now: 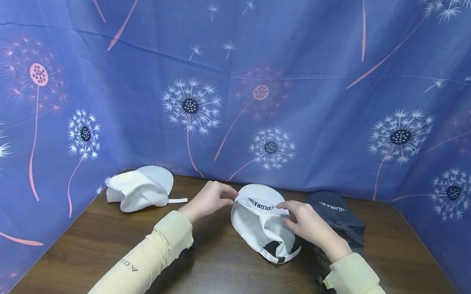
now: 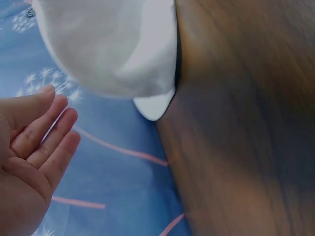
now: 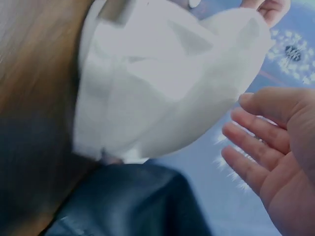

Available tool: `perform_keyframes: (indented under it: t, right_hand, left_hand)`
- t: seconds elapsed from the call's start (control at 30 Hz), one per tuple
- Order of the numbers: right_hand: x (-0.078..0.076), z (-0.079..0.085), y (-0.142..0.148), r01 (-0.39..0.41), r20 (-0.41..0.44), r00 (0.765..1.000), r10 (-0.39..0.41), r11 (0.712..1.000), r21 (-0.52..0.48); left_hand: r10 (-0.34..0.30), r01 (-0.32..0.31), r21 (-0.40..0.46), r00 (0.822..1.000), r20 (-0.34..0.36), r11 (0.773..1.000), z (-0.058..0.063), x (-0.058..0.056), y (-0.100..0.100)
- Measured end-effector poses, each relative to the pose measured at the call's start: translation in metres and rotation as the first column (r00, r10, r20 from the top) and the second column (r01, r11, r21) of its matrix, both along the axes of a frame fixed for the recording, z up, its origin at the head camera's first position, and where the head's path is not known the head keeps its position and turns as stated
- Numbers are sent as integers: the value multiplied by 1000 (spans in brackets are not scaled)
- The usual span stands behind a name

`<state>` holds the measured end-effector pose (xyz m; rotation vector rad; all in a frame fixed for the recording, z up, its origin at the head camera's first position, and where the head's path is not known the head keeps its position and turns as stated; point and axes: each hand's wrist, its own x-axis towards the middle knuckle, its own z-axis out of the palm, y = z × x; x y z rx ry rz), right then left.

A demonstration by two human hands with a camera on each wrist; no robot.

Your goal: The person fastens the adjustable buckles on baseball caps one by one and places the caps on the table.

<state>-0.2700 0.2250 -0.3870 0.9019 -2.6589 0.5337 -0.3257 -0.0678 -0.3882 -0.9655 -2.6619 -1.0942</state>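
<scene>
A white baseball cap (image 1: 260, 217) with dark COLORADO lettering sits in the middle of the table, brim toward the backdrop and back strap toward me. At its left side, by the brim, is my left hand (image 1: 214, 200), fingers extended. My right hand (image 1: 307, 223) hovers at the cap's right side with thumb and fingers parted. In the left wrist view the left hand (image 2: 37, 152) shows loose, straight fingers below the white fabric (image 2: 113, 49). From the right wrist, the right hand (image 3: 275, 142) appears relaxed beside the white cap (image 3: 162, 93), holding nothing.
Another white cap (image 1: 141, 189) lies at the left, its loose strap (image 1: 178, 200) pointing right. A dark cap (image 1: 337, 214) with COLORADO lettering stands at the right, partly behind my right hand and forearm. The blue dandelion-print cloth (image 1: 235, 69) hangs along the far edge of the wooden table (image 1: 227, 291).
</scene>
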Motion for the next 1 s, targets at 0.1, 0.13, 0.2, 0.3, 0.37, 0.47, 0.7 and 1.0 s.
perform_keyframes:
  t: [0.1, 0.13, 0.2, 0.3, 0.37, 0.47, 0.7, 1.0]
  right_hand:
    - [6, 8, -9, 0, -46, 999, 0, 1000, -8]
    - [8, 11, -13, 0, -60, 998, -1, 1000, -10]
    - [13, 16, -20, 6, -84, 996, -7, 1000, -9]
    - [19, 22, -31, 13, -99, 995, -13, 1000, -4]
    - [23, 25, -39, 11, -113, 994, -11, 1000, 1]
    - [28, 28, -50, 2, -139, 990, 0, 1000, 10]
    - [34, 32, -69, -18, -181, 983, 21, 1000, 23]
    - [30, 27, -93, -123, -197, 974, 111, 991, -49]
  left_hand:
    - [28, -28, 1, 1000, -12, 1000, 7, 6, -12]
    - [41, -41, -3, 999, -18, 999, 9, 9, -15]
    - [52, -53, -7, 998, -38, 999, 14, 14, -23]
    - [73, -75, -23, 993, -91, 997, 19, 22, -33]
    - [87, -93, -36, 987, -132, 995, 22, 27, -40]
    - [122, -134, -57, 975, -183, 989, 25, 36, -51]
    - [192, -218, -84, 951, -242, 972, 31, 56, -78]
    - [240, -271, -59, 920, -310, 961, 28, 72, -112]
